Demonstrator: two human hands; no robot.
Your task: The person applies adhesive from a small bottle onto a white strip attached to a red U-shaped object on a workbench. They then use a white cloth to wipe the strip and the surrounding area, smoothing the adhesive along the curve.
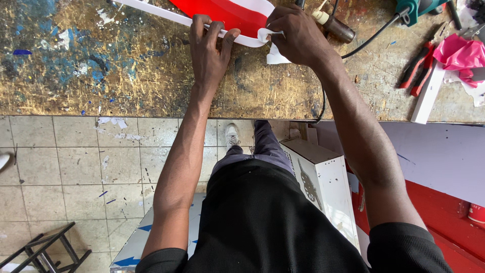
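While the left hand [209, 48] presses flat on a glossy red-and-white sheet [227, 15], the right hand [298, 35] pinches its curled white backing [270, 45] over a paint-flecked wooden bench [126, 65].

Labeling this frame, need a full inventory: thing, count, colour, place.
workbench: 1, paint-stained wood, across the top
red and white sheet: 1, top centre, under both hands
pliers: 1, red handles, bench right
pink plastic: 1, bench far right
white strip: 1, bench right edge
power tool: 1, teal, top right, partly cut off
black cable: 1, bench right
white box: 1, floor right of the legs
black stool: 1, bottom left
tiled floor: beige, below the bench
left hand: pressing the sheet flat
right hand: pinching the sheet's white edge
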